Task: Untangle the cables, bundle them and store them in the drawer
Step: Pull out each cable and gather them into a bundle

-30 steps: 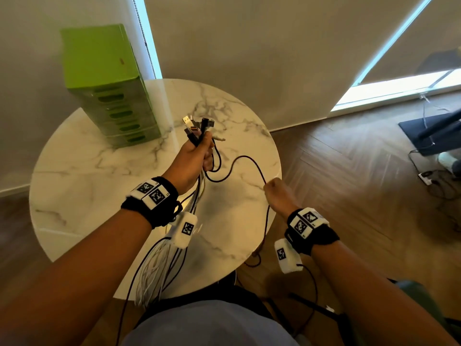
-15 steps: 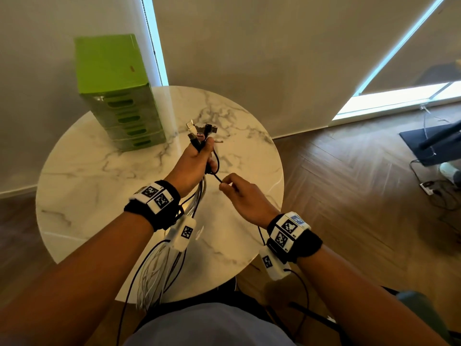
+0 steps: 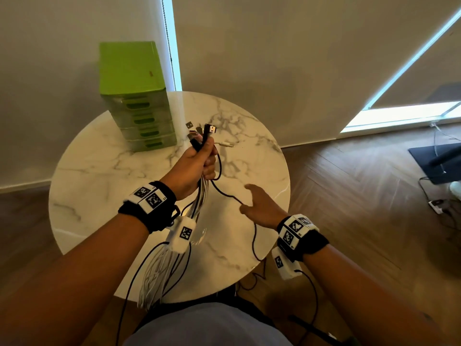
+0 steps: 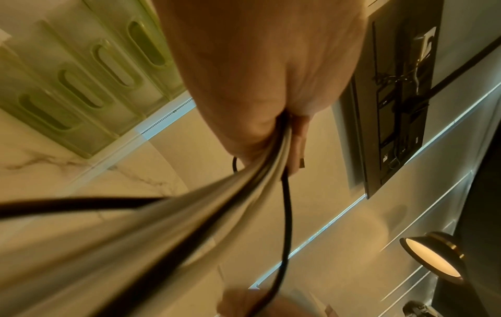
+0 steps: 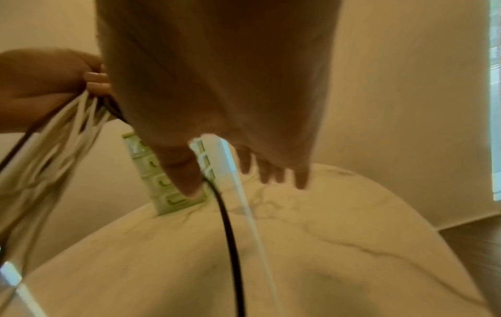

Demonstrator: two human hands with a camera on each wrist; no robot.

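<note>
Green plastic drawers [image 3: 136,106] stand at the far left of the marble table [image 3: 99,171], all closed, so storing is a good way off. Just right of them the left hand [image 3: 197,163] is clenched round the gathered cables [image 3: 159,273], their plugs fanning out above the fist and the white strands hanging past the table's near edge.

Further right, the right hand [image 3: 259,208] has changed most. Half a second ago it was up close beside the left fist, pinching the black cable [image 3: 225,193]; now it has slid down and away along that strand, fingers spread loose, with only the thumb seeming to touch it. I take this as combing one strand free of the bunch, so untangling is nearly done and bundling comes next.

From overhead, that thumb contact is smeared by motion. The right wrist view settles it better: the thumb tip sits on the black cable, the other fingers [image 5: 300,178] stand clear of it, and a white lead runs alongside. The left wrist view alone shows the fist's underside, where the strands leave the fist pressed tightly together.
</note>
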